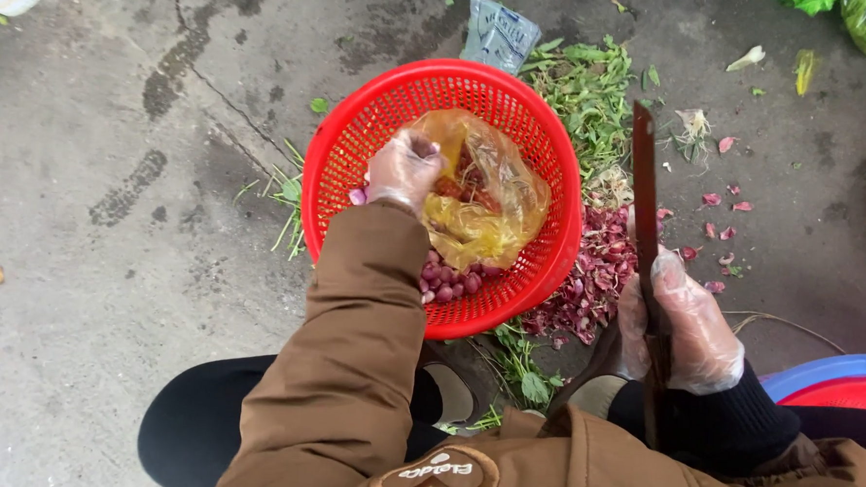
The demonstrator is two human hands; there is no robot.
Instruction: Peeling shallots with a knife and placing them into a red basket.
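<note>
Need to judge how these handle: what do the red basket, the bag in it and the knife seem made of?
Red basket: moulded plastic, glossy, open mesh walls. Bag: thin, yellowish, see-through plastic film, crinkled and shiny. Knife: blade looks like dark, dull metal, perhaps rusty; the right hand hides its grip.

Overhead view of a wet concrete floor [111, 259]. A red perforated basket [359, 143] is seen at centre; a yellowish plastic bag [488, 212] and peeled shallots [451, 281] are held inside it. The bag is gripped by the left hand [404, 169] (clear glove, brown sleeve). A long dark knife [642, 199] is held blade-up by the gloved right hand [687, 328]. Purple shallot skins [597, 280] and green trimmings [585, 94] are heaped just beside the basket.
</note>
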